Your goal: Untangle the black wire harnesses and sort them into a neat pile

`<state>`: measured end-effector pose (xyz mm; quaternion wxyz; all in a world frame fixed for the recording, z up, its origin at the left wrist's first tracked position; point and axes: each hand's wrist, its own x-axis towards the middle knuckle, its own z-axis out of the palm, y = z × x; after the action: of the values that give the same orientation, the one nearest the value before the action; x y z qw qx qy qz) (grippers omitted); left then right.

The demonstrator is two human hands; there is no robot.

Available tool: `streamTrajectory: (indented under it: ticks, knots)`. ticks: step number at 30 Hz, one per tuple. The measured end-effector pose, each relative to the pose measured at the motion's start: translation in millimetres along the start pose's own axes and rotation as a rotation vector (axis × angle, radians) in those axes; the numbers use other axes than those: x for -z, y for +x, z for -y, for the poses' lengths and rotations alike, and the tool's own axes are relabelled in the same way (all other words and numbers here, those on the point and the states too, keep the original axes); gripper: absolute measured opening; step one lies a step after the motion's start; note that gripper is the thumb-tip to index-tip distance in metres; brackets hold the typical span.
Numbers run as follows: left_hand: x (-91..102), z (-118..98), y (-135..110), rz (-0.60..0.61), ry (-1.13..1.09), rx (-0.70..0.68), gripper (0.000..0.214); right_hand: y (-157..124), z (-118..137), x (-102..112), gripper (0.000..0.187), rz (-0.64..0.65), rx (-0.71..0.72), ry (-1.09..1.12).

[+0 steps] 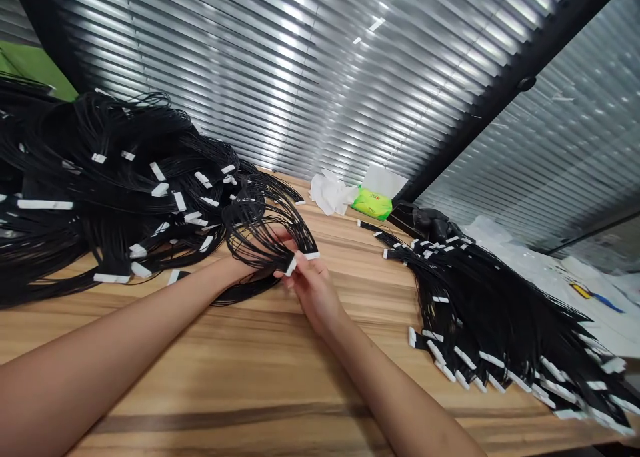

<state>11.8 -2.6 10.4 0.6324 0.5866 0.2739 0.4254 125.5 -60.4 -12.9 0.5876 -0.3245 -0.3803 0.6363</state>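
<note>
Above the middle of the table, a black wire harness [257, 234] with white end connectors loops between my hands. My right hand [316, 289] pinches it at a white connector [291, 265], thumb and fingers closed. Another white connector [313, 256] sits right beside the thumb. My left hand [280, 233] reaches in from the left and grips the harness. Wires cover much of that hand, and its fingers show only in part. Some of the harness's wires hang down toward the tabletop below my left wrist.
A big heap of black harnesses [125, 177] fills the left of the wooden table [240, 377]. More harnesses [490, 310] lie fanned out at right. Along the back are crumpled tissue [330, 192] and a green tissue pack [373, 202]. Yellow-and-blue-handled pliers [595, 296] lie far right.
</note>
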Motion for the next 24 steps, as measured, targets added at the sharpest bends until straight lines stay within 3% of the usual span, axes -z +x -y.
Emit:
streamTrajectory:
  ticks: [4,9,18,24]
  knots:
    - [1.3,6.2,6.6,0.116,-0.231,0.151,0.020,2.6,1.3,2.1,0.025,-0.090,0.038,0.041]
    - [3.8,9.9,10.7,0.111,-0.284,0.118,0.029,5.0,1.4,6.0,0.029,-0.127,0.050,0.006]
    - [4.9,20.2,12.1,0.177,-0.313,0.164,0.024,4.7,-3.0,10.6,0.032,-0.082,0.087,-0.116]
    - [5.6,14.6,6.2,0.179,-0.278,0.145,0.017,3.8,-4.5,8.6,0.035,-0.057,0.059,-0.144]
